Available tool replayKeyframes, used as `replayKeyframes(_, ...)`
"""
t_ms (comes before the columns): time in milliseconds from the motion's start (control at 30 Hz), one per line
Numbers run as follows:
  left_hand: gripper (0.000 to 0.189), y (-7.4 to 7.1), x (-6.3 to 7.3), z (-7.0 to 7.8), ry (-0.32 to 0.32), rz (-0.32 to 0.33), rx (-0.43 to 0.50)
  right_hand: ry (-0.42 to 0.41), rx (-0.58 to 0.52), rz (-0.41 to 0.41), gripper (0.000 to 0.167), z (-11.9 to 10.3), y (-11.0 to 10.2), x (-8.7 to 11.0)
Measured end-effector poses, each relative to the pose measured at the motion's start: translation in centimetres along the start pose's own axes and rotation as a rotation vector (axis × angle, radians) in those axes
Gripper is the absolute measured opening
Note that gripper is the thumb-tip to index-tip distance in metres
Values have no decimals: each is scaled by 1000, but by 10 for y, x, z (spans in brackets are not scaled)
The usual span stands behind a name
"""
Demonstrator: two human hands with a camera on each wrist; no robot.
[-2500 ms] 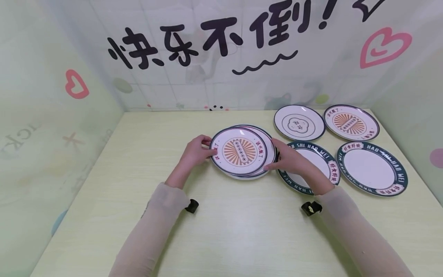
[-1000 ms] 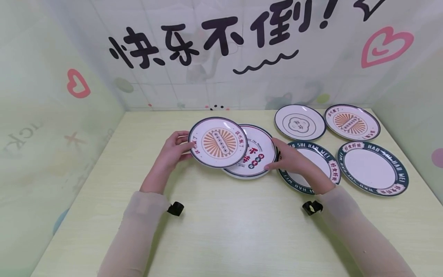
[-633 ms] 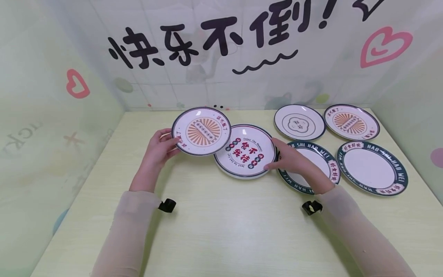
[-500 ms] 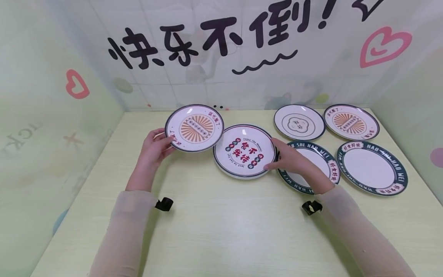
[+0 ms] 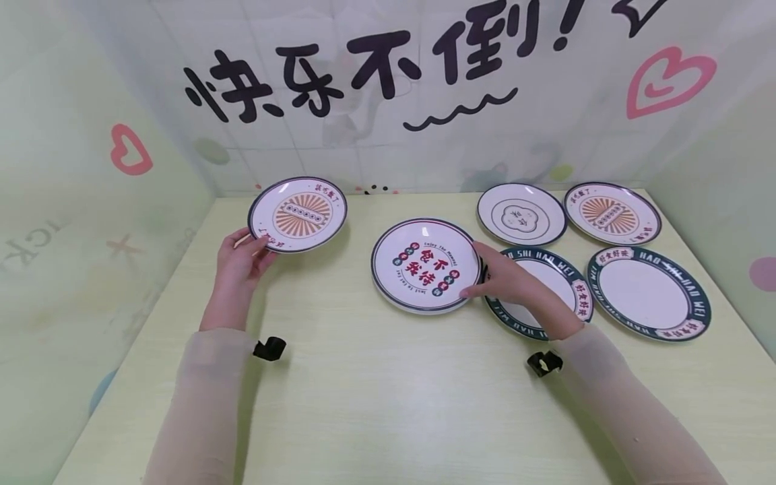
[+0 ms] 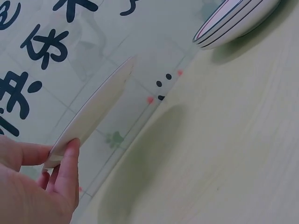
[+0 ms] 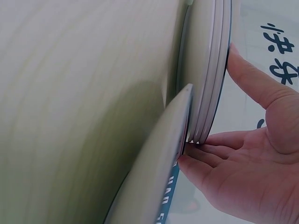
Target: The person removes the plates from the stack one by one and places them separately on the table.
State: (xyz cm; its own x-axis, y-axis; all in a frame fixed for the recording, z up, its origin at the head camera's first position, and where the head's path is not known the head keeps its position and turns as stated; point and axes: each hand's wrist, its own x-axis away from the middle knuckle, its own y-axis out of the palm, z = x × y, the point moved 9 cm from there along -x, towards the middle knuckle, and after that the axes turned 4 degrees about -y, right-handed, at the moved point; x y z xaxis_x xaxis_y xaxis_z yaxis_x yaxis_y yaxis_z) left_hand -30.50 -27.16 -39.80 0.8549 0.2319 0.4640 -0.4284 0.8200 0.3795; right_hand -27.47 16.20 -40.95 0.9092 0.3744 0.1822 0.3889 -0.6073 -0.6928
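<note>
My left hand (image 5: 239, 264) pinches the left edge of a white plate (image 5: 297, 217) with an orange sunburst print. In the left wrist view this plate (image 6: 91, 114) is tilted and off the table, its shadow below it. Near the middle, my right hand (image 5: 506, 275) grips the right rim of a plate stack (image 5: 418, 263) whose top plate bears red characters. Several rims of the stack (image 7: 210, 70) show in the right wrist view, with the thumb on the upper side and fingers at the lower edge. Beside those fingers, a green-rimmed plate (image 7: 156, 177) overlaps the view.
On the right of the table (image 5: 376, 391) lie a small plate with a flower-shaped outline (image 5: 521, 215), another sunburst plate (image 5: 612, 212), a green-rimmed plate (image 5: 533, 323) partly under my right hand, and a second green-rimmed plate (image 5: 649, 293). Printed walls (image 5: 339, 148) enclose the back and sides.
My left hand has drawn the sunburst plate off the stack and carried it left and toward the back, uncovering the red-lettered plate. My right hand has stayed on the stack.
</note>
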Motion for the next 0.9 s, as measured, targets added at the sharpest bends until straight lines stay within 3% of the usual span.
replayKeyframes(467, 50, -40, -22, 13, -21, 134, 236, -28, -16, 13, 101, -2, 0, 0)
replayKeyframes(900, 62, -72, -41, 20, -29, 210, 292, -56, -26, 28, 99, -3, -2, 1)
